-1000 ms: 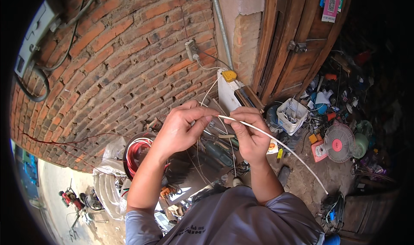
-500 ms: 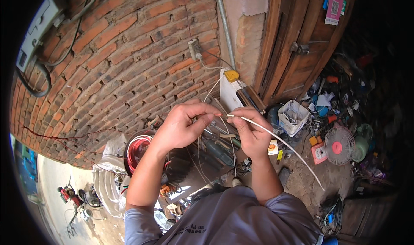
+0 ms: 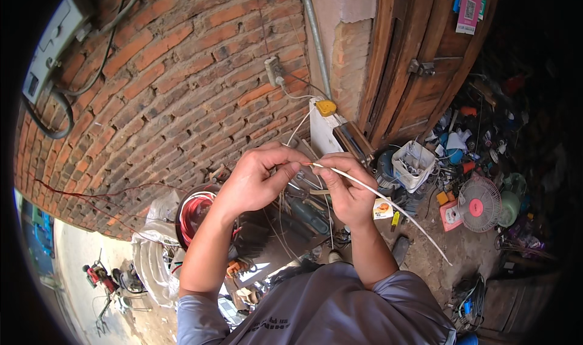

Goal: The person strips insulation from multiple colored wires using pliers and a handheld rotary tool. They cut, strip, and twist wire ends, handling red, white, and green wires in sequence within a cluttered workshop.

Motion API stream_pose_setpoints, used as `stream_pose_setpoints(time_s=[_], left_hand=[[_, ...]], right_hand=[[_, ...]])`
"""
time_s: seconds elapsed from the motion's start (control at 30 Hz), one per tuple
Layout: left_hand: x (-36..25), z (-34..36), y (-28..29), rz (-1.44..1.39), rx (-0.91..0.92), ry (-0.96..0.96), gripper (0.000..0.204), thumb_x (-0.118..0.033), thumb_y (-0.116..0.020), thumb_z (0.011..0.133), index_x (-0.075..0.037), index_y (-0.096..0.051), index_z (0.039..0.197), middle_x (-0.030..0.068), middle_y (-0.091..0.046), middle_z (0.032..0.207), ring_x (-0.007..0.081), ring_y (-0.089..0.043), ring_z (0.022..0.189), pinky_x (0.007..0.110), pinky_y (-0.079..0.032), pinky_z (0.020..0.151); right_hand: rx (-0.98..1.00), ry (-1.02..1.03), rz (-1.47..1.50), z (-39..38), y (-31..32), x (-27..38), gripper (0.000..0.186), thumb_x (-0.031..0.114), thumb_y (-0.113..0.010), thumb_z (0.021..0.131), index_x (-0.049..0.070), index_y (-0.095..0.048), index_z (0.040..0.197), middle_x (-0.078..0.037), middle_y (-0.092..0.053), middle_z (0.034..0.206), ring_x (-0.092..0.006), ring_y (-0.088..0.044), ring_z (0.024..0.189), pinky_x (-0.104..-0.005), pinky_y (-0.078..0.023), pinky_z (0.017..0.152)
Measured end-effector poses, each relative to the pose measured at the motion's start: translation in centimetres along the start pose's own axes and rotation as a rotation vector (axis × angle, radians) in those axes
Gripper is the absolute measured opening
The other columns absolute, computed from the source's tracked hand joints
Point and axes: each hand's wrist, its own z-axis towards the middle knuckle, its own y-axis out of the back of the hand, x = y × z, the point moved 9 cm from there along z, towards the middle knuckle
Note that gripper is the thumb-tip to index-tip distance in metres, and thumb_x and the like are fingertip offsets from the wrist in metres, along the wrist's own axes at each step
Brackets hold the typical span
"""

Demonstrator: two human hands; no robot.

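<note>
My left hand (image 3: pixel 256 178) and my right hand (image 3: pixel 347 190) are raised close together in the middle. Between thumb and index finger, my right hand pinches a white cable (image 3: pixel 398 206), whose free tail slopes down to the right. At the cable's other end, thin reddish wire (image 3: pixel 310 163) shows between the fingertips. My left thumb and index finger are closed on that wire end; what else they grip is hidden. Behind the hands, a bench with tools (image 3: pixel 306 214) and thin hanging wires is partly covered.
A brick wall (image 3: pixel 182 72) rises at the left, with a wall socket (image 3: pixel 274 71). Coiled red wire (image 3: pixel 195 210) lies beside my left forearm. A wooden door (image 3: pixel 419 72), a white bucket (image 3: pixel 414 163), a fan (image 3: pixel 479 204) and scattered clutter are at the right.
My right hand has shifted slightly left, bringing its fingertips and the white cable's end closer to my left fingertips. The left hand has stayed almost still.
</note>
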Motion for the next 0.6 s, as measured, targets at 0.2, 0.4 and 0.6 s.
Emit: stream_pose_setpoints(time_s=[0.2, 0.4, 0.6], left_hand=[[0.1, -0.2, 0.0, 0.017, 0.040, 0.056, 0.015, -0.005, -0.069, 0.101, -0.001, -0.077, 0.113, 0.0100, -0.074, 0.101, 0.0191, -0.069, 0.096, 0.033, -0.054, 0.087], [0.2, -0.2, 0.0, -0.008, 0.068, 0.095, 0.014, -0.005, -0.070, 0.100, 0.000, -0.075, 0.112, 0.0085, -0.073, 0.099, 0.0151, -0.066, 0.094, 0.032, -0.053, 0.085], [1.7, -0.2, -0.1, -0.059, 0.077, 0.161, 0.022, -0.006, -0.073, 0.097, 0.002, -0.069, 0.117, 0.0091, -0.073, 0.102, 0.0163, -0.066, 0.098, 0.032, -0.053, 0.088]], right_hand=[[0.035, 0.111, -0.144, 0.1, -0.4, 1.0, 0.012, -0.005, -0.070, 0.098, -0.004, -0.070, 0.110, -0.014, -0.072, 0.107, -0.0209, -0.071, 0.091, -0.0308, -0.057, 0.081], [0.038, 0.098, -0.182, 0.1, -0.9, 1.0, 0.011, -0.005, -0.069, 0.099, -0.004, -0.072, 0.109, -0.012, -0.072, 0.111, -0.0156, -0.071, 0.092, -0.0296, -0.057, 0.082], [0.134, -0.071, -0.003, -0.1, -2.7, -3.6, 0.014, 0.001, -0.073, 0.100, -0.004, -0.073, 0.112, -0.009, -0.071, 0.110, -0.0126, -0.069, 0.090, -0.0256, -0.055, 0.082]])
